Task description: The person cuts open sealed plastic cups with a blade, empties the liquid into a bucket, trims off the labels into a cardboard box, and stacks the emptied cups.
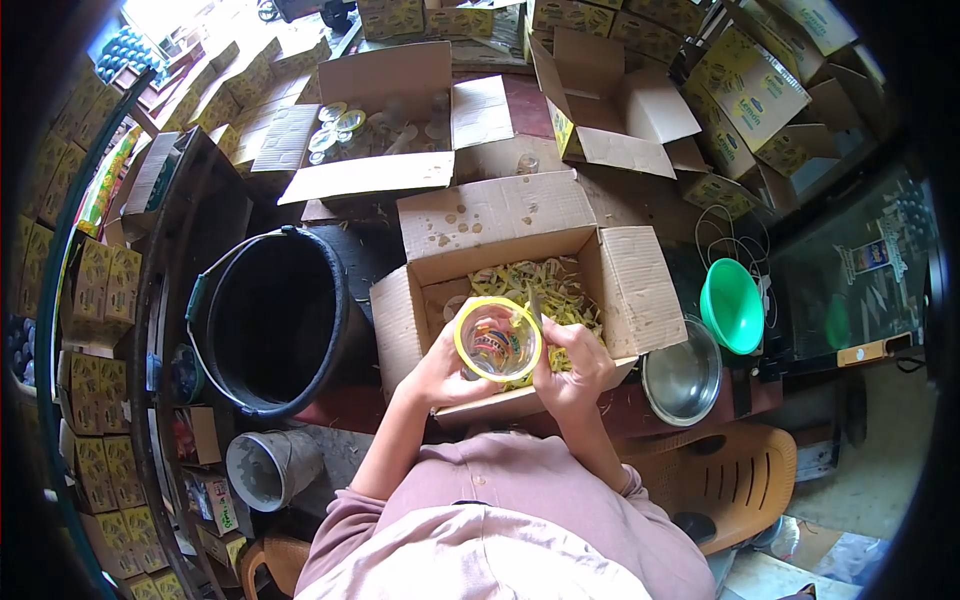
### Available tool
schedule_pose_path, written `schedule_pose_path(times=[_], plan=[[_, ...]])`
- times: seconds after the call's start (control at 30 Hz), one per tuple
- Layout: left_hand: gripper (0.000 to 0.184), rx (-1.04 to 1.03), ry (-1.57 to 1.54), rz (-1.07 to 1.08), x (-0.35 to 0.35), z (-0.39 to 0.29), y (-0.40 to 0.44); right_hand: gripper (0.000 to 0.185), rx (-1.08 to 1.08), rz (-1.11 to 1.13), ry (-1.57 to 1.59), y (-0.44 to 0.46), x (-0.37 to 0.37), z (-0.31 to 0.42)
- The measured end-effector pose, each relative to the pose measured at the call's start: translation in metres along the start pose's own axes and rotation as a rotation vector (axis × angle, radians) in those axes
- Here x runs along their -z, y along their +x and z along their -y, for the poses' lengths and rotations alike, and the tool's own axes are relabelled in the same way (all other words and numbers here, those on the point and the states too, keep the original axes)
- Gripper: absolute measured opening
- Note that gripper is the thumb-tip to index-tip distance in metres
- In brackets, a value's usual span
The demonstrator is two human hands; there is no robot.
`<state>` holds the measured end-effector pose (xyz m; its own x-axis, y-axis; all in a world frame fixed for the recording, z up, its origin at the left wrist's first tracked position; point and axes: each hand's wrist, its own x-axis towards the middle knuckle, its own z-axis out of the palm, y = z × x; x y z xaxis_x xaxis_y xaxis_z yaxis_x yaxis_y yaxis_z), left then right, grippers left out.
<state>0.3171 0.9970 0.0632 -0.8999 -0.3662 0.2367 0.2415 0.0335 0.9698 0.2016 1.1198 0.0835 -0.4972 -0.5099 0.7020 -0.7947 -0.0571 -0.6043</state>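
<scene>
In the head view, my left hand (443, 362) is wrapped round the side of a clear jar (497, 345) with a yellow rim. The jar's open-looking round end faces up at me, and coloured print shows through it. My right hand (575, 368) is closed at the jar's right edge on a thin grey blade, which looks like a small knife (534, 303); its handle is hidden in the fingers. A bit of yellow film shows on the rim beside the blade. Below both hands, an open cardboard box (500, 213) holds many yellow strips (545, 278).
A large black bucket (345, 330) stands left, with a grey bucket (300, 462) below it. At right are a steel bowl (708, 385) and a green bowl (738, 308). Behind, one open carton (385, 75) contains jars; another carton (655, 105) stands beside it. An orange chair (770, 465) is at right.
</scene>
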Motion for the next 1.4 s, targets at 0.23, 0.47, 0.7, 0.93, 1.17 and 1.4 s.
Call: schedule_pose_path(times=[0.23,0.47,0.7,0.93,1.17,1.4], plan=[[0.082,-0.083,0.003,-0.077,-0.006,0.006,0.003,0.024,-0.056,0.013,0.029,-0.001,-0.003,0.000],[0.066,-0.224,0.288,-0.147,0.003,0.015,0.002,0.018,-0.083,-0.005,0.017,-0.005,-0.002,0.004],[0.066,-0.164,0.234,-0.266,-0.014,0.017,-0.001,0.016,-0.023,-0.025,-0.080,-0.007,-0.004,0.004],[0.070,-0.140,0.257,-0.125,-0.009,0.014,-0.004,0.018,-0.059,-0.018,-0.019,-0.006,-0.001,-0.001],[0.063,-0.125,0.213,-0.022,-0.006,0.005,-0.001,0.019,-0.060,0.001,0.044,-0.001,0.001,-0.003],[0.060,-0.055,-0.093,0.045,-0.006,0.009,-0.001,0.024,-0.065,0.031,0.059,-0.002,0.002,-0.003]])
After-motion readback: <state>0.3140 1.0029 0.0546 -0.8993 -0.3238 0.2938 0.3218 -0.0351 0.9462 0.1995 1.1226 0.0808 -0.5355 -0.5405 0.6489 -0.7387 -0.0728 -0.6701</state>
